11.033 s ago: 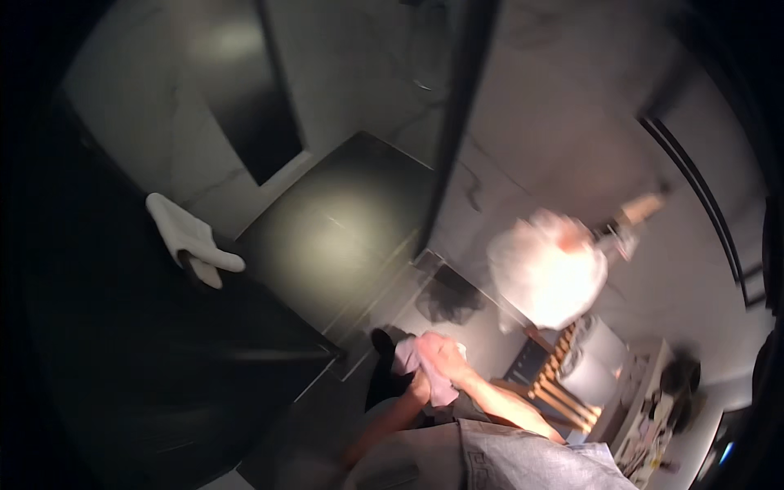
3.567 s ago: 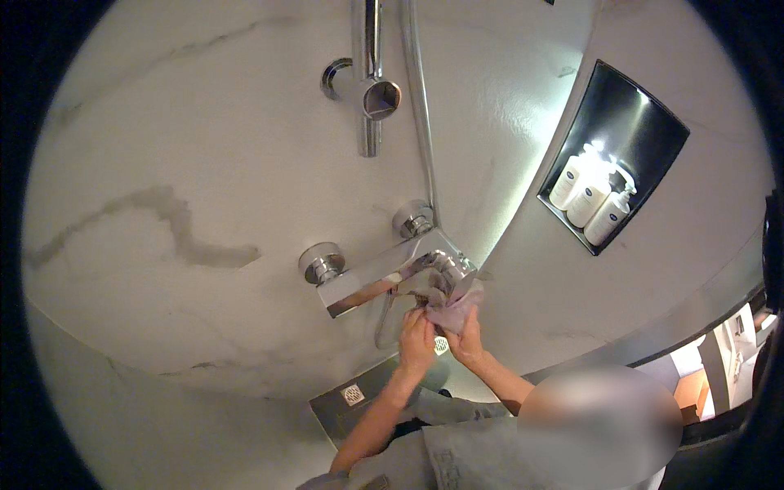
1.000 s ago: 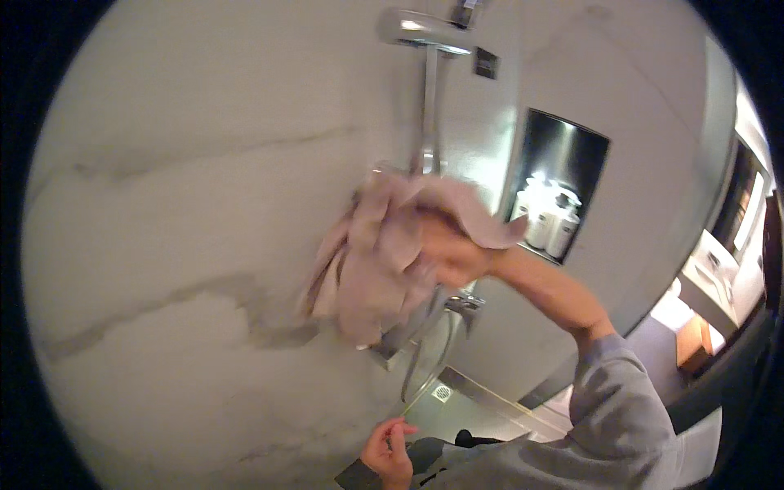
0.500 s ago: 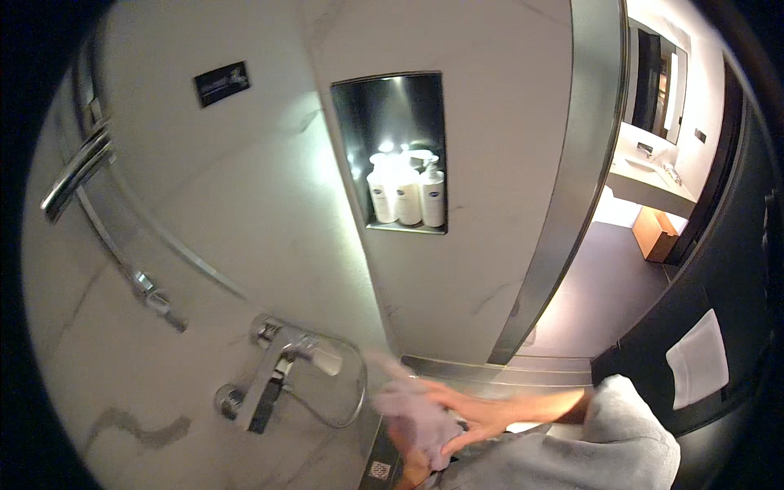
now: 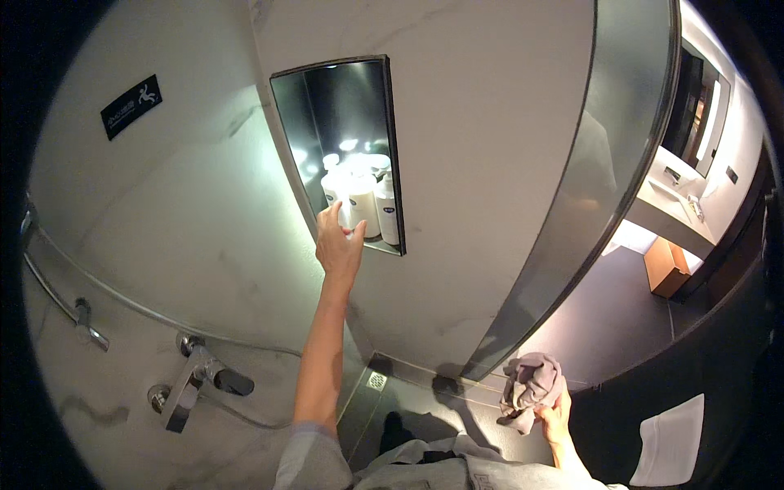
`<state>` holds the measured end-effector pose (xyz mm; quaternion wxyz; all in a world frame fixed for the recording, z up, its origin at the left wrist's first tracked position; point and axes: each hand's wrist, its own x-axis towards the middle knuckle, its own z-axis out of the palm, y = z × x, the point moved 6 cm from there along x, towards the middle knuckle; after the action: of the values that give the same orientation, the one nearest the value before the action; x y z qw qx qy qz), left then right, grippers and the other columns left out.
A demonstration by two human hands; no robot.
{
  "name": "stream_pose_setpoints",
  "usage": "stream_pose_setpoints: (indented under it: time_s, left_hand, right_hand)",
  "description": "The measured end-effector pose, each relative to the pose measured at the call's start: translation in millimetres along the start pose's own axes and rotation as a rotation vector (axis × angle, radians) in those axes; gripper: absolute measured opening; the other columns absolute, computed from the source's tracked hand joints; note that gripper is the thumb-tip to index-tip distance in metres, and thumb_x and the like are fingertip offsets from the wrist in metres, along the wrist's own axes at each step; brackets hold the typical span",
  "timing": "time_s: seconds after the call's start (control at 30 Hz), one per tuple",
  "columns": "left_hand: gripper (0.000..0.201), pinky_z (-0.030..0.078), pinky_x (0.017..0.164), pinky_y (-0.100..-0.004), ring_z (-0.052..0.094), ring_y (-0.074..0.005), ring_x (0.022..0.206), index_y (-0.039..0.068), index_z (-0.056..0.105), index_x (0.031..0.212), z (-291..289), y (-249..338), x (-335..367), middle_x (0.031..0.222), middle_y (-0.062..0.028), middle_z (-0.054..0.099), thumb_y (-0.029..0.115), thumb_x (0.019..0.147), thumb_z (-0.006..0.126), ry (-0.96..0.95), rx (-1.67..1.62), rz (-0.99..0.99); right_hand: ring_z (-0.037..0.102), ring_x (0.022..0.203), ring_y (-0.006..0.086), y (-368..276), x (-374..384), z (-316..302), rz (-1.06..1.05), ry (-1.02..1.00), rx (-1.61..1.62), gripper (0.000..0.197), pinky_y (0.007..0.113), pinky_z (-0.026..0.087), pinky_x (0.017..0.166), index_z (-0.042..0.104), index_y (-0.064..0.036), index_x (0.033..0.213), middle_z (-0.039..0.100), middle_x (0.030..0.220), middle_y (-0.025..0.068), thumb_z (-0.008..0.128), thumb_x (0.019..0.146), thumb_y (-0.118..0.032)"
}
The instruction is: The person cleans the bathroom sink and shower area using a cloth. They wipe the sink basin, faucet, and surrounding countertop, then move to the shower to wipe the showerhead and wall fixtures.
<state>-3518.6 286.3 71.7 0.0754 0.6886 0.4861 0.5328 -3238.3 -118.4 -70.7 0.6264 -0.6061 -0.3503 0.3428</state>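
Note:
My left hand [image 5: 340, 243] reaches up to the lit wall niche [image 5: 400, 214], its thumb and fingers curved and spread apart in front of the white pump bottles. Nearest to the fingertips are the left bottle [image 5: 330, 184] and the middle bottle [image 5: 364, 206]. Whether the fingertips touch either one I cannot tell. A third bottle [image 5: 388, 220] stands at the niche's right side. Low on the right, my right hand [image 5: 555, 418] is closed around a bunched, greyish-mauve cloth [image 5: 532, 387], which hides part of the fingers.
A chrome shower mixer [image 5: 189, 387] with a hose juts from the left wall. On that wall hangs a dark sign [image 5: 132, 106]. A floor drain [image 5: 376, 381] lies below the niche. To the right are a glass panel edge [image 5: 604, 171], a washbasin [image 5: 665, 200] and a white hanging sheet [image 5: 670, 445].
Both hands were together on the cloth low down. My left hand has let go and risen to the niche; my right hand has carried the cloth to the right. The view has shifted too.

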Motion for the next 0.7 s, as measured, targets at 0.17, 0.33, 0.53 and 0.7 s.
stream_pose_setpoints:
  time_s: [0.17,0.33,0.53,0.7]
  left_hand:
    - [0.07,0.05,0.085,-0.0399,0.06,-0.0278,0.096,0.009,0.049,0.131,33,-36,22,0.116,-0.0132,0.055,0.02,0.071,0.082,0.085,0.143,0.074]
    - [0.057,0.049,0.083,-0.0373,0.057,-0.0237,0.103,0.008,0.05,0.129,58,-22,21,0.114,-0.0114,0.055,0.015,0.079,0.076,0.096,-0.124,0.078]
    - [0.014,0.044,0.061,-0.0297,0.055,-0.0179,0.069,0.002,0.061,0.1,80,37,-92,0.085,-0.0089,0.062,-0.002,0.086,0.064,-0.105,-0.699,0.411]
    - [0.047,0.045,0.082,-0.0357,0.055,-0.0231,0.102,0.008,0.048,0.131,156,154,-246,0.118,-0.01,0.058,0.024,0.089,0.061,-0.83,-0.381,0.815]
  right_hand:
    - [0.055,0.099,0.0163,1,4,44,-0.079,0.055,0.008,0.062,0.029,0.043,0.09,0.049,0.0016,0.122,0.059,0.107,0.0076,0.06,0.062,-0.007]
    - [0.058,0.095,0.0169,2,20,83,-0.025,0.054,0.029,0.058,0.03,0.045,0.088,0.05,0.0024,0.123,0.061,0.103,0.0064,0.062,0.066,-0.006]
    - [0.054,0.109,0.025,-98,78,60,-0.484,0.495,-0.304,0.057,0.036,0.042,0.095,0.052,0.0029,0.125,0.056,0.118,0.0166,0.07,0.073,-0.014]
    - [0.046,0.124,0.0353,-122,115,3,-0.44,0.183,-0.696,0.067,0.043,0.039,0.1,0.05,-0.0065,0.135,0.051,0.136,0.0178,0.076,0.077,-0.028]
